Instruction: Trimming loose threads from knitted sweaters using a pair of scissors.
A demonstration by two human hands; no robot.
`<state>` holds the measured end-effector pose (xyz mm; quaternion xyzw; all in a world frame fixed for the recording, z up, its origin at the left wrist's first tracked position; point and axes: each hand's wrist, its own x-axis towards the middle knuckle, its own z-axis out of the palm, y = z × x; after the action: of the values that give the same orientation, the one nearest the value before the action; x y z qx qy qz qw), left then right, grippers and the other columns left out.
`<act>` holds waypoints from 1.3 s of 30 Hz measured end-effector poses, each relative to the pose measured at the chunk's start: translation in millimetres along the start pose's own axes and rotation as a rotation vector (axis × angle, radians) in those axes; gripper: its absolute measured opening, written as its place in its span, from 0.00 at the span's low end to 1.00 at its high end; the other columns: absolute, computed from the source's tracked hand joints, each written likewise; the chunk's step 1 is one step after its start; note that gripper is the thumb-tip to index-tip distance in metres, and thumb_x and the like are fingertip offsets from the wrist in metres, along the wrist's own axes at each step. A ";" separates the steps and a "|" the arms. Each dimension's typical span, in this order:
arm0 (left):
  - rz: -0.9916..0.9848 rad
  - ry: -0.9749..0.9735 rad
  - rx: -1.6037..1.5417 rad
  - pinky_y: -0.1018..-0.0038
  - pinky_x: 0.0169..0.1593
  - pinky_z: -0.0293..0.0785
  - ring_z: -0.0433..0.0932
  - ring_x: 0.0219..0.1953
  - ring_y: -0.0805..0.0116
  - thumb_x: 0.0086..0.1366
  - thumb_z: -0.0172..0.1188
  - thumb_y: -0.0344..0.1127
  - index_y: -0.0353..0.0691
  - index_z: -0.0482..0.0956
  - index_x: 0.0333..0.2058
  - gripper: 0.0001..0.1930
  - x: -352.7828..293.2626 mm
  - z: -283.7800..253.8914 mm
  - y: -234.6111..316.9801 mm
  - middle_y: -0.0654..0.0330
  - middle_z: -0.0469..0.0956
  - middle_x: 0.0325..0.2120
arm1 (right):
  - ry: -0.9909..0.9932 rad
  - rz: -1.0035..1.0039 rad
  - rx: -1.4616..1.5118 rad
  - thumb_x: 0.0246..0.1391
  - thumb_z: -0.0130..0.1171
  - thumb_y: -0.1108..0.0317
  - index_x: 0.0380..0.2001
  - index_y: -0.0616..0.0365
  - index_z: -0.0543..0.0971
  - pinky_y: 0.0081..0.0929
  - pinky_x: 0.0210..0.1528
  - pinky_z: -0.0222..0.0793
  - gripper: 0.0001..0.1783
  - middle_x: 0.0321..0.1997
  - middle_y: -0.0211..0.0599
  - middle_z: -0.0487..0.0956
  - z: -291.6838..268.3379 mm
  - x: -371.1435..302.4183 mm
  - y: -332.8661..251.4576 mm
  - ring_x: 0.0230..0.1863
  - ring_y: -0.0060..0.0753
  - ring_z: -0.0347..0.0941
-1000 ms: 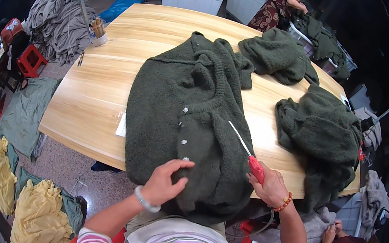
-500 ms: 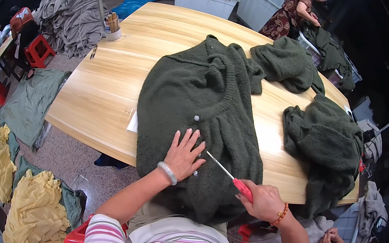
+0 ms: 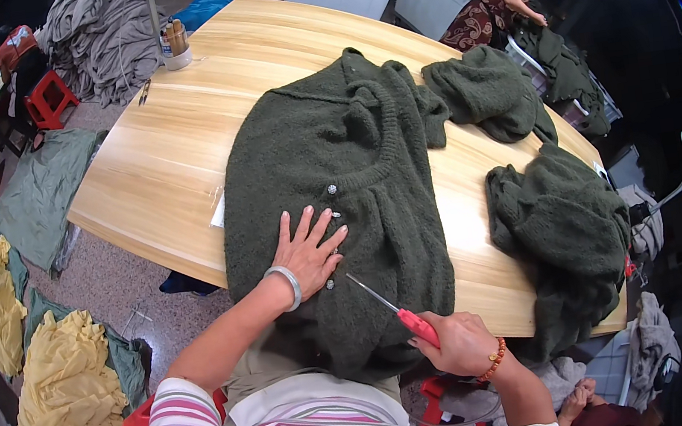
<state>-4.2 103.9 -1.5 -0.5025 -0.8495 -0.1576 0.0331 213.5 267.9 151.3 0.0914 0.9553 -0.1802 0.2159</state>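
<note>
A dark green knit cardigan [image 3: 274,161] with shiny round buttons lies on the wooden table, its lower part hanging over the near edge toward my lap. My left hand [image 3: 312,255] presses flat on it, fingers spread, beside the button row. One button [image 3: 332,189] shows above the fingertips and another [image 3: 331,284] below the hand; others are partly covered. In my right hand [image 3: 460,344] is a red-handled tool [image 3: 418,327] with a thin metal shaft, of a kind I cannot make out. Its tip points at the knit, right of the lower button; contact cannot be told.
More dark green knitwear lies bunched on the table's right [image 3: 561,218] and far right [image 3: 489,94]. A cup of tools [image 3: 178,58] stands at the far left corner. Yellow fabric piles [image 3: 73,403] cover floor at left. Another person [image 3: 503,2] works beyond the table.
The whole view has shifted slightly. The tool's tip has moved a little toward me, nearer the lower button. My left hand stays flat on the cardigan.
</note>
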 end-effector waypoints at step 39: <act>0.228 0.010 -0.184 0.57 0.67 0.57 0.63 0.64 0.50 0.58 0.57 0.29 0.37 0.71 0.56 0.24 9.6 -14.7 -10.0 0.48 0.67 0.60 | -0.051 -0.069 0.118 0.58 0.55 0.54 0.47 0.57 0.75 0.50 0.36 0.72 0.20 0.25 0.52 0.80 1.6 16.6 25.2 0.31 0.57 0.78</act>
<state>-19.0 103.1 12.1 -0.5958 -0.7687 -0.2325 0.0089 205.7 292.0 134.9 0.0662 0.9398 -0.2457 0.2281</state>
